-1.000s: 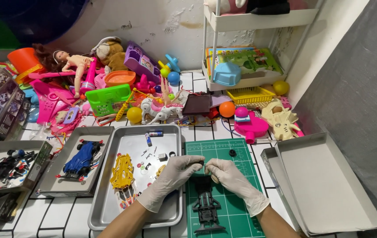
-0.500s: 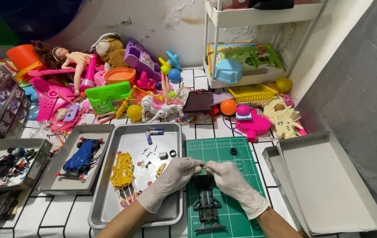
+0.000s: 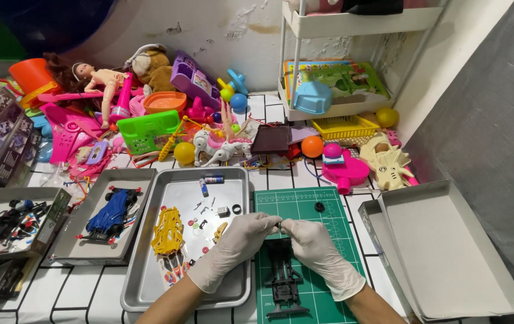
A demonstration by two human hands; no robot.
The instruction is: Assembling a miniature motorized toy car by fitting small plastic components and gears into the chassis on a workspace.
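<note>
Meanwhile both hands' fingers (image 3: 273,224) pinch a small dark part (image 3: 281,225) above the black chassis (image 3: 283,279), beside the steel tray (image 3: 149,288).

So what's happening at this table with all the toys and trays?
A person in white gloves is working over a green cutting mat. The left hand and right hand meet at the fingertips, pinching a tiny dark part above a black toy car frame lying on the mat. Beside it, a metal tray holds a yellow car shell and small loose parts.
</note>
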